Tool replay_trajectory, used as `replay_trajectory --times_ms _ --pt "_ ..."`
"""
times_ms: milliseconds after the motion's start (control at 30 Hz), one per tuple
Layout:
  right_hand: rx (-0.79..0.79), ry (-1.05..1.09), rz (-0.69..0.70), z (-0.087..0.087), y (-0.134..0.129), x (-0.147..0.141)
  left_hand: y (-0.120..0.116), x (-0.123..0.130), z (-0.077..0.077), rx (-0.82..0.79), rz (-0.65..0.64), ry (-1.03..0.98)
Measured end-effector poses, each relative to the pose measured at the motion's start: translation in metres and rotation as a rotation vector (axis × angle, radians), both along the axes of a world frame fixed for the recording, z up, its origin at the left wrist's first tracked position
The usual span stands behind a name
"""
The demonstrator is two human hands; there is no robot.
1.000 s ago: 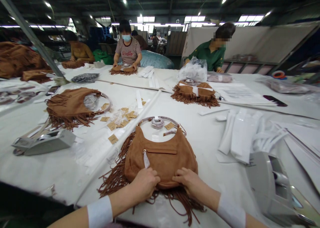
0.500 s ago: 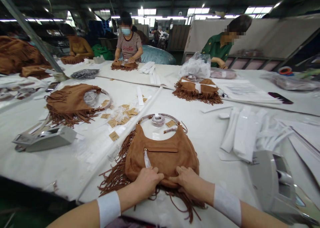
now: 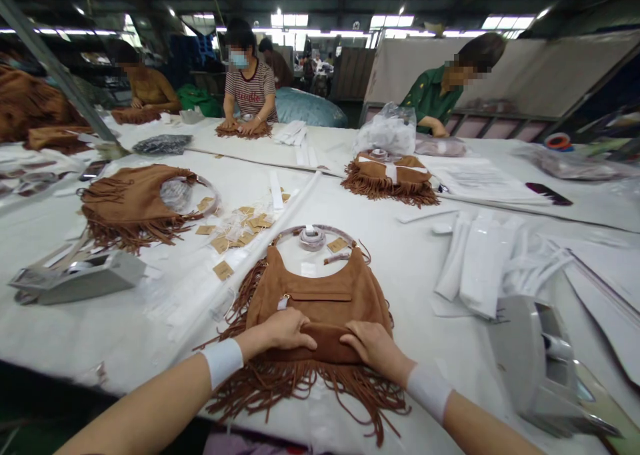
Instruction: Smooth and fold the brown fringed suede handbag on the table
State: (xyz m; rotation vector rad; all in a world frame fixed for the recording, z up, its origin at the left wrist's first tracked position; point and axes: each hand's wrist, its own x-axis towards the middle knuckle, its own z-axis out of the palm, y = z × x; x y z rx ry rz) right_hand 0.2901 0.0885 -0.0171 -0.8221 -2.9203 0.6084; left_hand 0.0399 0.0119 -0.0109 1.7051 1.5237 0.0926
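A brown suede fringed handbag (image 3: 325,314) lies in front of me with its zip pocket facing up and its handle pointing away. My left hand (image 3: 287,332) grips the lower left part of the bag, and my right hand (image 3: 375,350) grips the lower right. Between them the bottom edge is folded up, with thumbs on the near side and fingers over the top. Fringe (image 3: 367,392) spreads below on the table. Inside the handle loop are a coiled strap (image 3: 312,239) and a tan tag (image 3: 337,245). Both my wrists wear white bands.
Tape dispensers stand at left (image 3: 85,278) and right (image 3: 533,362). Another fringed bag (image 3: 130,198) and loose tan tags (image 3: 223,270) lie on the left. White paper strips (image 3: 483,268) are at right. A wrapped bag (image 3: 370,174) lies farther back. Co-workers stand across the table.
Both hands have lifted and folded the bag's bottom edge upward, so its underside and more of the fringe show. The left hand now covers most of the wrapped zip pull.
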Motion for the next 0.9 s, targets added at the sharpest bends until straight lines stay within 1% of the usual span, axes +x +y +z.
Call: replay_trajectory --times_ms 100,200,300,367,433,500,567,633,733,833,900 --pt "0.089 0.033 -0.018 -0.017 -0.004 0.009 -0.013 -0.008 0.003 0.071 -0.011 0.128" --pt "0.146 0.055 0.013 -0.029 -0.005 0.014 -0.029 -0.019 0.004 0.085 -0.037 0.169" --pt "0.167 0.069 0.048 -0.034 -0.003 0.014 -0.038 -0.024 0.002 0.096 -0.026 0.169" --pt "0.154 0.067 0.054 -0.033 -0.001 0.011 -0.039 -0.023 0.001 0.100 -0.014 0.175" --pt "0.090 0.047 0.046 -0.025 0.000 0.008 -0.037 -0.022 0.003 0.094 -0.021 0.160" --pt "-0.035 0.018 0.047 -0.014 0.001 0.004 -0.035 -0.019 0.006 0.072 -0.047 0.119" --pt "-0.165 -0.008 0.100 0.001 0.001 -0.001 -0.033 -0.017 0.009 0.049 -0.068 0.075" --pt "-0.254 -0.049 0.177 0.015 0.001 -0.007 -0.032 -0.013 0.012 0.036 -0.070 0.042" --pt "-0.325 -0.158 0.237 0.032 -0.001 -0.019 -0.032 -0.008 0.016 0.016 -0.073 0.035" --pt "-0.360 -0.256 0.225 0.042 -0.005 -0.028 -0.035 0.002 0.021 0.006 -0.094 0.045" --pt "-0.341 -0.289 0.200 0.044 -0.010 -0.031 -0.039 0.013 0.022 0.039 -0.085 0.092"
